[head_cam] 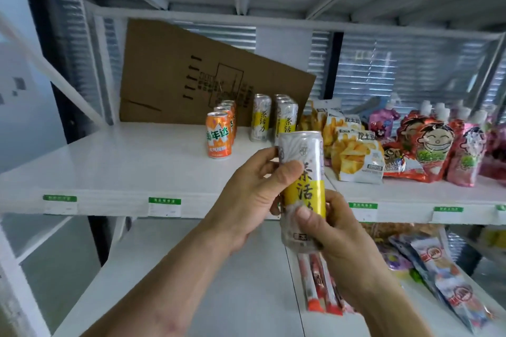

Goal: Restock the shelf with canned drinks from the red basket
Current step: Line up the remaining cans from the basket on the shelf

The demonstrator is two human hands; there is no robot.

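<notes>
The shelf (131, 172) spans the middle of the frame, a cardboard sheet (197, 74) leaning at its back. Snack bags (356, 156) crowd its right half. Left of centre stand orange cans (218, 135) in a file, with two files of tall cans (260, 117) just right of them. At frame centre, in front of the shelf edge, both hands hold one tall can (302, 186) upright: the left hand (246, 200) wraps its upper part, the right hand (328, 230) pinches its base. The basket is out of view. To place it well, I would keep the label facing out and set it at the front of a tall-can file, clear of the snack bags.
</notes>
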